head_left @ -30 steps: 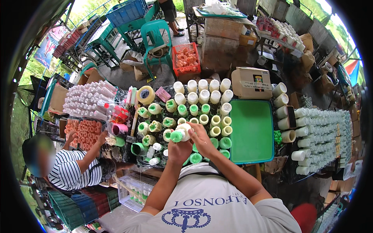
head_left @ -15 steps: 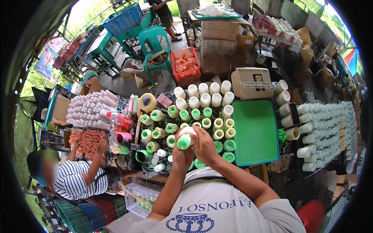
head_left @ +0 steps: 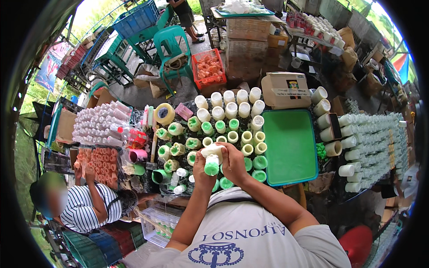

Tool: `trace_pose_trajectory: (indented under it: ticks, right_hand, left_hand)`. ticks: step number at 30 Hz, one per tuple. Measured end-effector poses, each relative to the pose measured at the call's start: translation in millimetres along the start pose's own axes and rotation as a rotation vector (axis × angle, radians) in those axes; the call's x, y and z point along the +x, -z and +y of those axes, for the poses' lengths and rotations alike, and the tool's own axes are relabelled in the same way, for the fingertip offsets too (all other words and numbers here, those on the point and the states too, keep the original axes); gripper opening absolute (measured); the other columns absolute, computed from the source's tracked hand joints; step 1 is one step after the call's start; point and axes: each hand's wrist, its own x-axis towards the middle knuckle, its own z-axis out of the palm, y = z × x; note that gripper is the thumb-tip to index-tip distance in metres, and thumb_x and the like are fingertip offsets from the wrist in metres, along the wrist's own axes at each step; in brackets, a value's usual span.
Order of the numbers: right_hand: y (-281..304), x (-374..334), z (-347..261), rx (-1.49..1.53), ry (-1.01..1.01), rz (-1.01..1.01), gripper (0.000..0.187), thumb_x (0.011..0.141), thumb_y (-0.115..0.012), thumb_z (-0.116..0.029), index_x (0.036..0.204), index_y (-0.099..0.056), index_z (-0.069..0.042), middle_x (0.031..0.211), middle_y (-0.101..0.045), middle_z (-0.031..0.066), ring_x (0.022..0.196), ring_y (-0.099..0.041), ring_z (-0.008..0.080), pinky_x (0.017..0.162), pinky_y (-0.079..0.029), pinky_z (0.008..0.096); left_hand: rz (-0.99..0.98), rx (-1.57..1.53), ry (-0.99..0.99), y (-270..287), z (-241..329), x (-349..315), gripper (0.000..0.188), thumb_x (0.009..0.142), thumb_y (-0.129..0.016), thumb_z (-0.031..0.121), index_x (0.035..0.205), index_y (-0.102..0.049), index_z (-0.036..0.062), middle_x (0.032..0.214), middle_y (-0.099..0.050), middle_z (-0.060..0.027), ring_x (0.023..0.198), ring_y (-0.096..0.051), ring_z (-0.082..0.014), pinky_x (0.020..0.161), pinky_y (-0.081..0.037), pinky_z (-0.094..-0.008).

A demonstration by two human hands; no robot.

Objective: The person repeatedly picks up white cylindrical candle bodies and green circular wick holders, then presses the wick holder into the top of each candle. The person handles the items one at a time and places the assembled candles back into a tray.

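Both my hands are raised in front of my chest, over the near edge of the crowded table. Between them is a white cylinder (head_left: 212, 167), candle-like, its green end tilted toward me. A soft cream-white piece (head_left: 213, 152), perhaps a cloth, bunches around its far part. My left hand (head_left: 203, 173) grips from the left, and my right hand (head_left: 234, 166) closes on the other side; some fingertips are hidden. Below and beyond them stand rows of pale cups with green fill (head_left: 259, 163), cream hollow cylinders (head_left: 246, 137) and white cylinders (head_left: 231, 109).
A green tray (head_left: 290, 147) lies right of the rows, a cardboard box (head_left: 286, 90) behind it. Many white cylinders (head_left: 357, 152) crowd the far right. At left, a person in a striped shirt (head_left: 91, 203) handles orange pieces (head_left: 100, 163). A tape roll (head_left: 164, 114) rests on the table.
My hands still hold the cylinder and the white piece; my right hand's fingers have shifted lower along its side. The person at left has brought both hands closer together. The whole view has shifted slightly.
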Motion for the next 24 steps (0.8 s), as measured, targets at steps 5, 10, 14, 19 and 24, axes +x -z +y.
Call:
trace_pose_trajectory:
  ticks: [5,10,14,19,24]
  right_hand:
    - [9.9,0.9,-2.9,0.071,-0.147,-0.132,0.034,0.112,-0.048,-0.023,0.111,-0.071,0.002,0.091,-0.073,0.02,0.081,-0.072,0.0311,0.075,-0.055,0.039]
    - [9.9,2.7,-11.1,0.112,-0.173,-0.316,0.032,0.112,-0.049,-0.022,0.12,-0.072,0.0,0.096,-0.076,0.0143,0.086,-0.071,0.0186,0.079,-0.055,0.0329]
    - [5.1,4.8,3.3,0.192,-0.112,-0.42,0.031,0.11,-0.055,-0.019,0.131,-0.069,-0.001,0.119,-0.072,0.0134,0.107,-0.067,0.019,0.094,-0.052,0.0323]
    - [-5.1,-0.5,22.3,0.27,-0.147,-0.477,0.041,0.113,-0.051,-0.025,0.145,-0.059,-0.001,0.141,-0.059,0.0103,0.127,-0.056,0.0164,0.106,-0.044,0.0279]
    - [-18.0,-9.5,46.7,0.569,-0.381,-0.403,0.05,0.115,-0.043,-0.034,0.152,-0.051,-0.001,0.145,-0.056,0.0111,0.132,-0.054,0.0184,0.109,-0.043,0.0323]
  left_hand:
    - [0.171,-1.149,0.716,-15.2,1.8,12.4,0.042,0.116,-0.036,0.036,0.126,-0.059,0.0024,0.112,-0.068,-0.0096,0.1,-0.068,-0.0225,0.093,-0.055,-0.0391]
    - [0.357,-1.011,0.576,-7.3,-22.2,3.8,0.032,0.114,-0.043,0.037,0.103,-0.058,0.0105,0.095,-0.063,-0.0039,0.087,-0.065,-0.0188,0.081,-0.056,-0.0375]
    - [0.461,-1.024,0.602,0.0,-7.0,10.5,0.034,0.115,-0.038,0.037,0.101,-0.056,0.0123,0.09,-0.058,-0.0011,0.081,-0.062,-0.0153,0.076,-0.055,-0.0341]
    - [0.247,-1.179,0.662,10.2,-17.2,7.6,0.051,0.112,-0.033,0.055,0.127,-0.054,0.0104,0.119,-0.064,-0.0075,0.11,-0.063,-0.0232,0.096,-0.052,-0.0422]
    - [-0.036,-1.367,0.455,18.3,-2.1,5.9,0.061,0.108,-0.038,0.061,0.145,-0.046,0.0122,0.138,-0.06,-0.0094,0.129,-0.057,-0.0247,0.111,-0.043,-0.0453]
